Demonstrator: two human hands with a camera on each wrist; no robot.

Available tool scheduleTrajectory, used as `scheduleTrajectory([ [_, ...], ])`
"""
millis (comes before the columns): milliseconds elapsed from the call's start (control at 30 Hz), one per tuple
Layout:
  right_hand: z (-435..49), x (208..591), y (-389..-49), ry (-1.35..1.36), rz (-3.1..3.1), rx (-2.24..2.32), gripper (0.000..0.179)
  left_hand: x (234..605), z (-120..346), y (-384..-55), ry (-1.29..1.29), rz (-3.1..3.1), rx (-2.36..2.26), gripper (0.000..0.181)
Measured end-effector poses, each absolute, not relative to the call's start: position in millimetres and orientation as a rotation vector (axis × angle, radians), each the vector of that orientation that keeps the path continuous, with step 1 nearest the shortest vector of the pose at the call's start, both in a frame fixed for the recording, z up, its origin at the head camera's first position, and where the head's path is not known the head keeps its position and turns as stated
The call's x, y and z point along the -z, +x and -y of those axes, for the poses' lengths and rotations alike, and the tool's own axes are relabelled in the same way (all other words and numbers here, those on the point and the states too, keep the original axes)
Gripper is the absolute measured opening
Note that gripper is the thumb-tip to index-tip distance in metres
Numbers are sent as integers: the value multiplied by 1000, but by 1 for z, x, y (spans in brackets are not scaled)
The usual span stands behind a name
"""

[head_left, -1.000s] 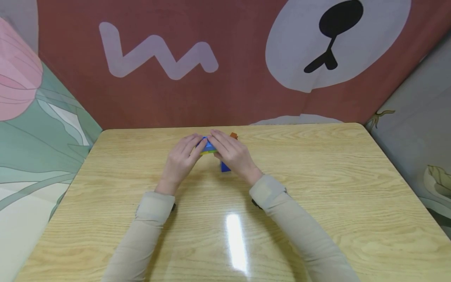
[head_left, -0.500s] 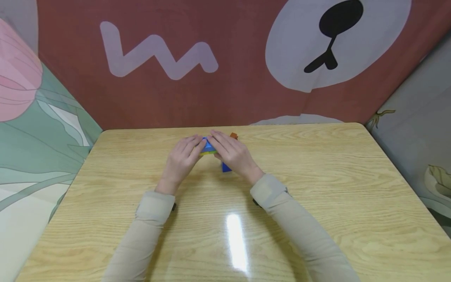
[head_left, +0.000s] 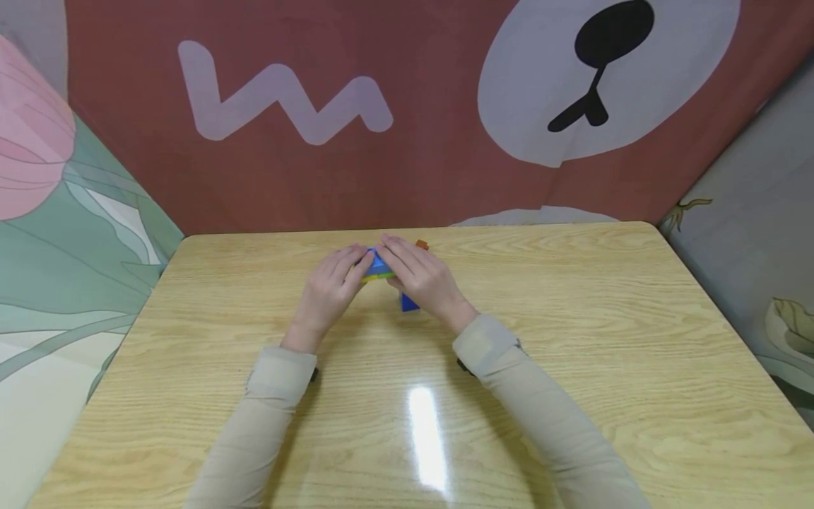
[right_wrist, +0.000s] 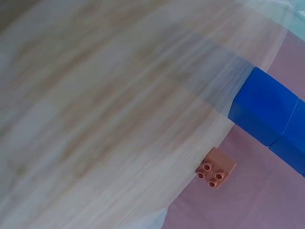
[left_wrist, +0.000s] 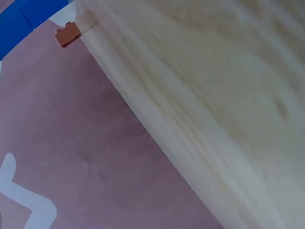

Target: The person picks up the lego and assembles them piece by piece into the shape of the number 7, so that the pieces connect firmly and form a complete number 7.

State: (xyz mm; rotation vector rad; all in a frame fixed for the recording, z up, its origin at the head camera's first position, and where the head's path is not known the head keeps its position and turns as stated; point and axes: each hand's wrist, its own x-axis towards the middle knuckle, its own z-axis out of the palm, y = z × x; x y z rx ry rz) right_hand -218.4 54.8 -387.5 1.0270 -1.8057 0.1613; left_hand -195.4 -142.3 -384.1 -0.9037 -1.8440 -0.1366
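Note:
At the far middle of the table, both hands hold a small set of joined toy building blocks (head_left: pixel 378 265), blue on top with yellow and green along the lower edge. The left hand (head_left: pixel 326 286) grips its left side, and the right hand (head_left: pixel 422 276) grips its right side. Fingers cover both ends. Part of a dark blue block (head_left: pixel 409 303) shows below the right hand. In the right wrist view, blue blocks (right_wrist: pixel 264 105) stand in a row, cut off by the frame. The left wrist view has blue blocks (left_wrist: pixel 19 21) in its top corner.
A brown-orange studded brick (right_wrist: pixel 216 168) sits near the table's far edge, partly behind the right hand in the head view. Beyond the wooden table (head_left: pixel 604 353) rises a reddish printed backdrop (head_left: pixel 432 162). Glare marks the tabletop between the forearms.

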Motion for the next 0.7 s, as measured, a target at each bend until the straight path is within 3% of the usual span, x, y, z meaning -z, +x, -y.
scheduleTrajectory([
  [100,-55,388,-219,1024,1797,-165,47,385,143,-196,-910,1859,171,22],
  [267,-55,388,-219,1024,1790,-175,46,385,144,-197,-922,1870,206,37],
  [700,-55,388,-219,1035,1801,-198,48,385,145,-200,-959,1876,220,44],
])
